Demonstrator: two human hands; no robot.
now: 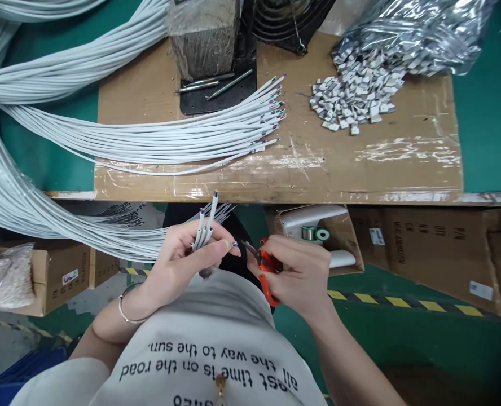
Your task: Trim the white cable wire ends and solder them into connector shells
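My left hand (183,256) is closed around a few white cables (206,223), their stripped ends pointing up toward the table edge. One cable end with coloured wires sticks out between thumb and forefinger. My right hand (301,270) grips small cutters with orange handles (267,276), and the dark tips sit right beside that wire end. Both hands are held in front of my lap, below the table's front edge.
A cardboard-covered table (403,163) carries a fanned bundle of white cables (170,135), a pile of small white connectors (356,96) spilling from a silver bag (420,34), and a dark stand with metal tools (216,84). More cables (17,197) hang left. Cardboard boxes (436,248) stand below.
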